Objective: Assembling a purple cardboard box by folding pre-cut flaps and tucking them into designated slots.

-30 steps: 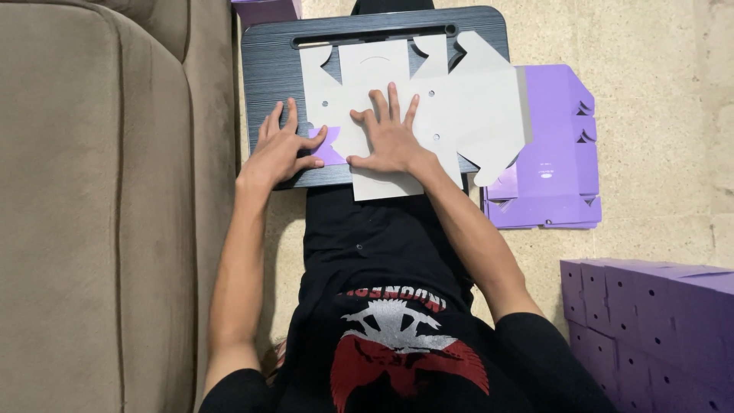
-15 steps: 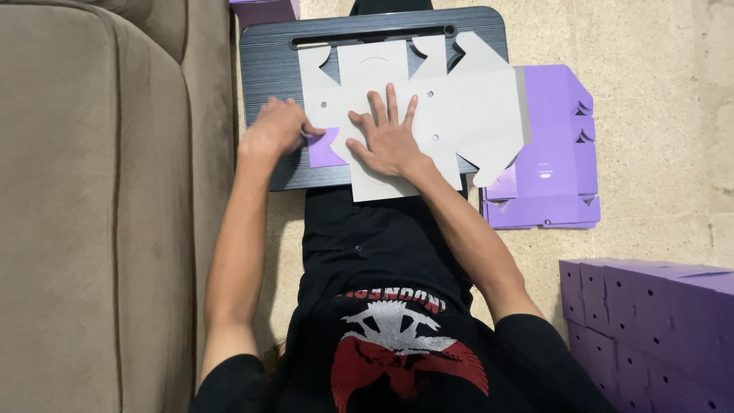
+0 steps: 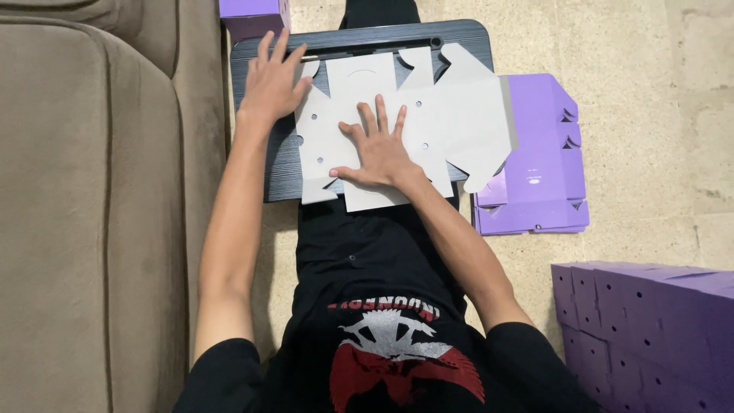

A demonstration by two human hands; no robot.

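Note:
A flat, unfolded box blank [image 3: 443, 122], grey-white side up, lies spread over a dark lap tray [image 3: 283, 172] across my legs. My right hand [image 3: 378, 153] presses flat on the middle of the blank, fingers spread. My left hand [image 3: 273, 80] lies open near the tray's far left corner, fingers pointing away, its thumb side touching the blank's left flap. Neither hand grips anything.
A beige sofa [image 3: 99, 214] runs along my left. A stack of flat purple box blanks [image 3: 535, 176] lies on the tiled floor to the right of the tray. Folded purple boxes [image 3: 650, 336] stand at the lower right, and another purple box [image 3: 252, 14] sits beyond the tray.
My left hand went from the blank's lower left flap up to the tray's far left corner. The purple flap under it now lies flat, grey side up. My right hand stayed pressed down.

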